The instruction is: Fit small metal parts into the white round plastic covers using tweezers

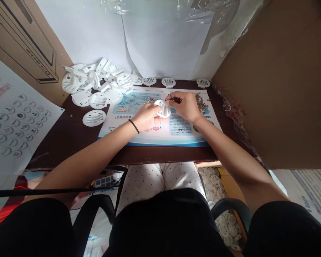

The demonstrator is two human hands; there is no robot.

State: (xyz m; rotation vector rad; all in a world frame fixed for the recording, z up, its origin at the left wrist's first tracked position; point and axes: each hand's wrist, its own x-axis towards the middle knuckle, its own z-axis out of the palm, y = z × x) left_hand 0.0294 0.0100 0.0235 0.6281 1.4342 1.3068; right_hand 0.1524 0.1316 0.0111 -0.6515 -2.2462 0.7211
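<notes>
Over the printed sheet, my left hand [147, 116] grips a round white plastic part [164, 110] with moulded ridges and slots, its thumb on the part's face. My right hand [186, 104] is closed on a thin dark tool [173, 97], which looks like tweezers. Its fingertips are at the part's upper right edge; whether a small piece sits at the tool's tip I cannot make out. Just right of that hand lies a heap of small metal pieces [202, 103]. A smaller pile of metal bits [151, 100] is behind my left hand.
White plastic parts [96, 80] are heaped at the back left, with one part [94, 117] nearer me. Several stand along the back, including one [203, 83] at right. Cardboard walls [278, 85] flank the dark table [160, 155]. More parts [227, 225] fill a container below right.
</notes>
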